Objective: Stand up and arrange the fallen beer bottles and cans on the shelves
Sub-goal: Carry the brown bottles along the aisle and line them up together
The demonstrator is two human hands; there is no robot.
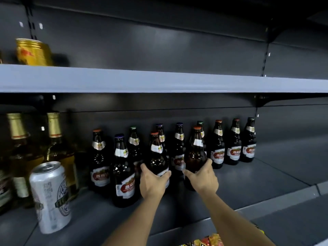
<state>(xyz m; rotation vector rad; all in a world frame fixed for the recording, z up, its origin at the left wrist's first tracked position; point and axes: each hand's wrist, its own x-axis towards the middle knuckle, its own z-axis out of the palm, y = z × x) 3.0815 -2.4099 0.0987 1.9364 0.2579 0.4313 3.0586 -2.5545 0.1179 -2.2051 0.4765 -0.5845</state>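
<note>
Both of my forearms come up from the bottom edge of the view bare, with no sleeve or cuff showing anywhere along them. My left hand (154, 181) is ungloved, no ring or watch that I can make out. My right hand (204, 177) is bare as well, wrist uncovered, nothing strapped on. The fingernails are too blurred to describe.

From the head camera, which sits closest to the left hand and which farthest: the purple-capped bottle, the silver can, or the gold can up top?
Measured from the left hand:
1. Purple-capped bottle, just to its left on the same shelf, nearest.
2. Silver can, further left at the shelf's front edge.
3. Gold can, on the upper shelf at far left, farthest.
</note>
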